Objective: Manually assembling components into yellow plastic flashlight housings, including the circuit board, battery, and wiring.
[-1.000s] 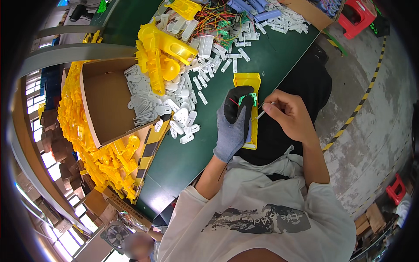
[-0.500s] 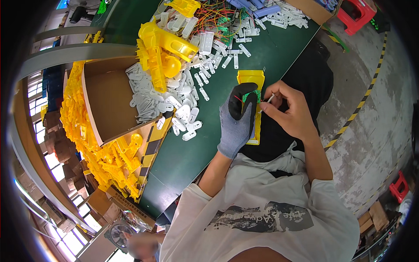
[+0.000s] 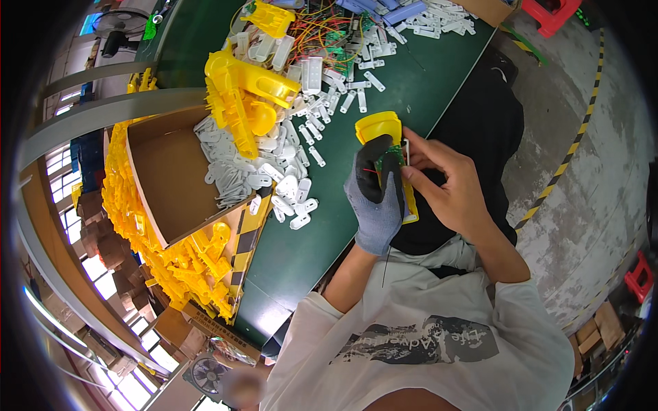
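Note:
My left hand (image 3: 375,205), in a grey glove with black fingertips, is closed around a long yellow plastic housing (image 3: 379,126) above my lap. A small green circuit board (image 3: 393,157) shows between its thumb and fingers, and a short red wire sticks out beside it. A thin dark wire hangs below this hand. My bare right hand (image 3: 456,188) pinches a slim white plastic piece (image 3: 407,149) at the housing's right edge. Fingers partly cover the piece, so I cannot tell whether it sits in the housing.
On the green table (image 3: 295,257) lie many white plastic parts (image 3: 298,198), yellow housings (image 3: 250,82) and tangled coloured wires (image 3: 329,31). An open cardboard box (image 3: 171,178) stands at left, beside a heap of yellow parts (image 3: 195,264). Red stools (image 3: 552,15) stand on the floor.
The white piece has turned from slanting between my right fingers to lying upright along the housing's edge. My left hand has tilted the housing slightly. The view has shifted a little.

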`<move>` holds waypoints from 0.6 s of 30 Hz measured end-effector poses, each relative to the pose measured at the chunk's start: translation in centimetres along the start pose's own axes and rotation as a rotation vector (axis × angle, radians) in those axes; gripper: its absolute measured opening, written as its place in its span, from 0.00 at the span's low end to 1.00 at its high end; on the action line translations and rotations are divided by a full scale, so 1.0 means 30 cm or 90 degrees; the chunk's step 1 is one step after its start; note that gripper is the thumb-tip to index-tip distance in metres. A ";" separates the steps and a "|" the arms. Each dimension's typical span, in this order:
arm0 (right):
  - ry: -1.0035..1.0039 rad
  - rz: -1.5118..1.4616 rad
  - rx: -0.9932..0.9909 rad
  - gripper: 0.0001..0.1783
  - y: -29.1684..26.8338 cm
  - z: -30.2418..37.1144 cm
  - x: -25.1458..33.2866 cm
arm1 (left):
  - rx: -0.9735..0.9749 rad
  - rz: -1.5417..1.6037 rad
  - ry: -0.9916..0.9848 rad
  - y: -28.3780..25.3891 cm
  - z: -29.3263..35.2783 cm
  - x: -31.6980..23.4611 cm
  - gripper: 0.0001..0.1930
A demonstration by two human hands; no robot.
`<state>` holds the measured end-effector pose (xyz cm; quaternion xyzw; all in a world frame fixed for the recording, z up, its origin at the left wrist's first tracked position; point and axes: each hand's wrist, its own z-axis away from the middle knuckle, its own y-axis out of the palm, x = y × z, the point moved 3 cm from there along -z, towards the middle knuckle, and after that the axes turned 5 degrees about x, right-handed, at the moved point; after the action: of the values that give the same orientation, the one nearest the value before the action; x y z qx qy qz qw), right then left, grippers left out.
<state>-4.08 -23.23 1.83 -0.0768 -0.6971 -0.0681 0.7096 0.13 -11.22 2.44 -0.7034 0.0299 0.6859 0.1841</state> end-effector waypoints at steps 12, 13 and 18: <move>-0.092 0.266 -0.023 0.23 -0.004 0.012 0.018 | 0.004 -0.162 0.134 0.012 -0.008 0.029 0.16; -0.092 0.262 -0.022 0.23 -0.001 0.012 0.026 | 0.003 -0.147 0.082 0.015 -0.009 0.028 0.16; -0.093 0.303 -0.003 0.26 0.008 0.011 0.038 | -0.023 -0.081 0.029 0.014 -0.007 0.041 0.15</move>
<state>-4.31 -22.90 2.95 -0.2456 -0.7088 0.1049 0.6529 0.28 -11.43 1.15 -0.7225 -0.0230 0.6569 0.2143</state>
